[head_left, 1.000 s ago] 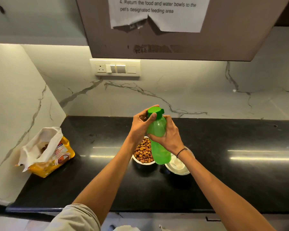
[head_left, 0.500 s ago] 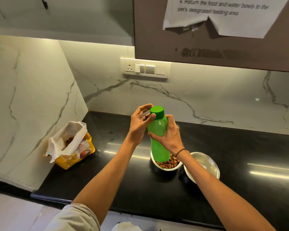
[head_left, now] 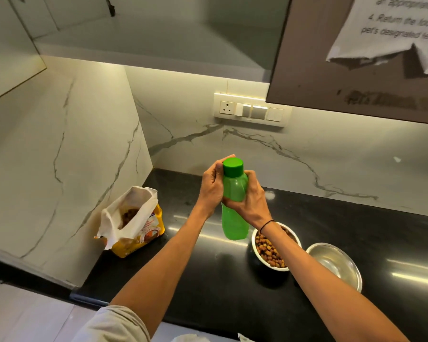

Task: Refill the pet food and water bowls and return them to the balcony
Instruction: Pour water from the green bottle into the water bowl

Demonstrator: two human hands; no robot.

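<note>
Green bottle (head_left: 234, 206): held upright above the black desk (head_left: 208, 280), clear of its surface, green cap (head_left: 233, 167) seated on the neck. Right hand (head_left: 251, 198): grip wrapped around the bottle's upper body; a dark band sits on that wrist. Left hand (head_left: 211, 186): grip closed on the cap and neck, thumb against the cap's side.

Food bowl (head_left: 273, 245): on the desk just right of the bottle's base, filled with brown kibble, partly crossed by the right forearm. Water bowl (head_left: 335, 266): steel, just beside the food bowl on its right; whether it holds water cannot be told.

Pet food bag (head_left: 134, 223): yellow, top open and folded back, standing near the left wall; its label print is too small to read.

Switch panel (head_left: 251, 111): on the marble backsplash, one socket at its left end. Paper notice (head_left: 393, 33): on the cabinet door, legible in part: "4. Return the food", "pet's designated".
</note>
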